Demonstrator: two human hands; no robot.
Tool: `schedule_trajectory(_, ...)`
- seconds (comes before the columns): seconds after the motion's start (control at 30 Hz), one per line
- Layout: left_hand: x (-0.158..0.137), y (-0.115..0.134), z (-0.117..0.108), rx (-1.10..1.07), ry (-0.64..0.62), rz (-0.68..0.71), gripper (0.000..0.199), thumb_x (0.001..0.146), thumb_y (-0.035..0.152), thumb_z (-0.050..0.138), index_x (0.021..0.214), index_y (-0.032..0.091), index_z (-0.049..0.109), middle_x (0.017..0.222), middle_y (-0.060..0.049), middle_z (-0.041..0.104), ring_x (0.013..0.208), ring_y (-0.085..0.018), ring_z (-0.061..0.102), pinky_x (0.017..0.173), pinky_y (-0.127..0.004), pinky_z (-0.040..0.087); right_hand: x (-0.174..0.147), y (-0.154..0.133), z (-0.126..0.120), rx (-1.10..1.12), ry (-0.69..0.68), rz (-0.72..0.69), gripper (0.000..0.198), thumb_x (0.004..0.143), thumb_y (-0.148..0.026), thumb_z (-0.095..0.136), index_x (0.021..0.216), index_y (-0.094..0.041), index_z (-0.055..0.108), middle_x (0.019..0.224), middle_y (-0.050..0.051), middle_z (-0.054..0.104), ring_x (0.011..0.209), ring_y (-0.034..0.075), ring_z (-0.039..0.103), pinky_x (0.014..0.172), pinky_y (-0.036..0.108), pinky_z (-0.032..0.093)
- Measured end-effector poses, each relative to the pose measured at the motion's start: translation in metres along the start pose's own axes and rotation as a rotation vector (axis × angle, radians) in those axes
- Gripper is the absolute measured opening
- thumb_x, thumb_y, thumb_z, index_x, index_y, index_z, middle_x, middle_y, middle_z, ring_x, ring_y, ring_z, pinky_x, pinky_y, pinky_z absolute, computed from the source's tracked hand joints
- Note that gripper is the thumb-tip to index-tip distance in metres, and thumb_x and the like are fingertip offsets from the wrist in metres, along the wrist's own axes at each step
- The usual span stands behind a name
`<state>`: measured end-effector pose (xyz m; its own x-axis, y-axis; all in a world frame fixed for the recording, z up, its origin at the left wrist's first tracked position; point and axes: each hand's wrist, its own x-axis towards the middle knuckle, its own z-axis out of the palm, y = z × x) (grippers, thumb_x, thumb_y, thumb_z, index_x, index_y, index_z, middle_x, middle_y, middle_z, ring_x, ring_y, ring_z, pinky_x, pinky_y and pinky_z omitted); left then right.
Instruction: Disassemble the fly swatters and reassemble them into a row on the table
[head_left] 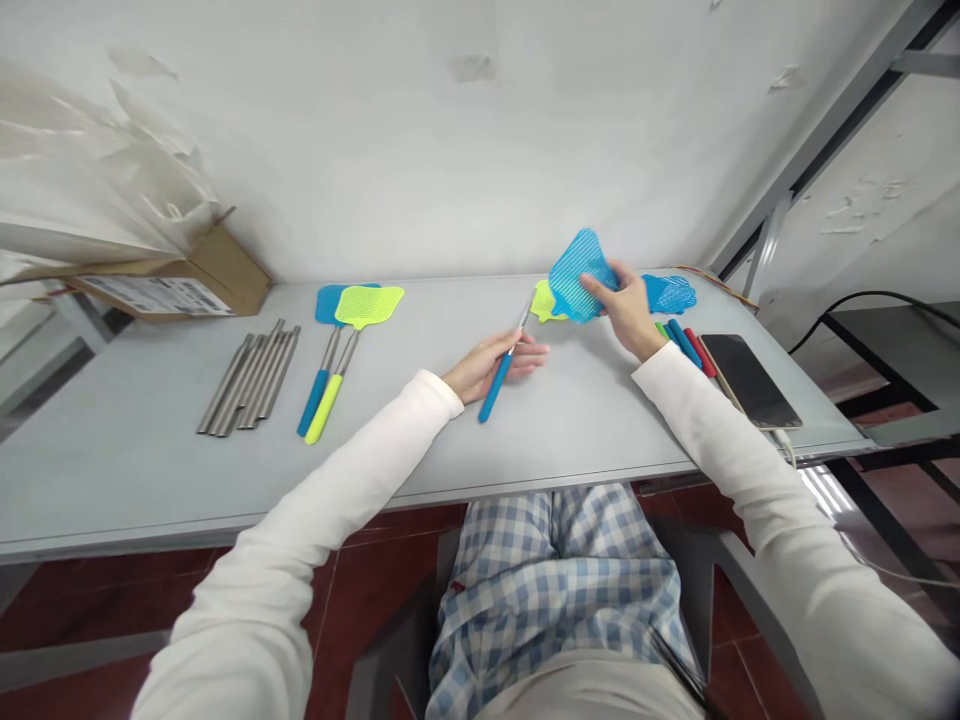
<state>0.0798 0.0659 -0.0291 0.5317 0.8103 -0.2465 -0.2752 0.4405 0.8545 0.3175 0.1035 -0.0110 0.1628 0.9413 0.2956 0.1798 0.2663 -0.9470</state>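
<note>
My left hand [504, 362] grips a metal rod with a blue handle [496, 388] between thumb and fingers, the other fingers stretched out under it. The rod's bare metal end tilts up and to the right. In my right hand [627, 305] is a blue fly swatter head [582, 276], held up above the table by its edge, apart from the rod. A yellow-green swatter head [544, 302] lies on the table behind the rod's tip, partly covered by the blue head. More blue swatter heads [670, 294] lie just right of my right hand.
Two joined fly swatters, one blue [313, 402] and one yellow-green [324, 408], lie left of centre. Several metal tubes [247, 385] lie farther left, before a cardboard box [225, 270]. Coloured handles [684, 343] and a phone [752, 380] with a cable are at the right.
</note>
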Motion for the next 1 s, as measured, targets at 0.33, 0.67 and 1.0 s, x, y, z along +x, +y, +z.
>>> schedule_trajectory(0.33, -0.006, 0.000, 0.001, 0.331, -0.205, -0.161, 0.036, 0.091, 0.048, 0.062, 0.105, 0.015, 0.063, 0.107, -0.015, 0.076, 0.072, -0.015, 0.073, 0.067, -0.027, 0.060, 0.033, 0.035, -0.031, -0.014, 0.129, -0.008, 0.079, 0.051, -0.072, 0.082, 0.110, -0.022, 0.065, 0.115, 0.011, 0.070, 0.113, 0.034, 0.066, 0.087, 0.045, 0.060)
schedule_trajectory(0.67, -0.006, 0.001, 0.003, 0.319, -0.190, -0.156, 0.034, 0.094, 0.046, 0.058, 0.107, 0.015, 0.063, 0.108, -0.016, 0.076, 0.072, -0.015, 0.074, 0.067, -0.027, 0.060, 0.025, 0.028, -0.024, 0.021, 0.089, 0.028, 0.076, 0.049, -0.066, 0.086, 0.109, -0.022, 0.066, 0.111, 0.010, 0.072, 0.107, 0.032, 0.068, 0.083, 0.043, 0.061)
schedule_trajectory(1.0, -0.003, 0.001, -0.001, 0.312, -0.192, -0.148, 0.032, 0.097, 0.043, 0.055, 0.110, 0.015, 0.064, 0.111, -0.015, 0.076, 0.065, -0.011, 0.070, 0.057, -0.022, 0.056, 0.027, 0.032, -0.026, 0.011, 0.073, 0.027, 0.076, 0.052, -0.066, 0.085, 0.112, -0.023, 0.067, 0.113, 0.011, 0.072, 0.108, 0.033, 0.068, 0.085, 0.046, 0.061)
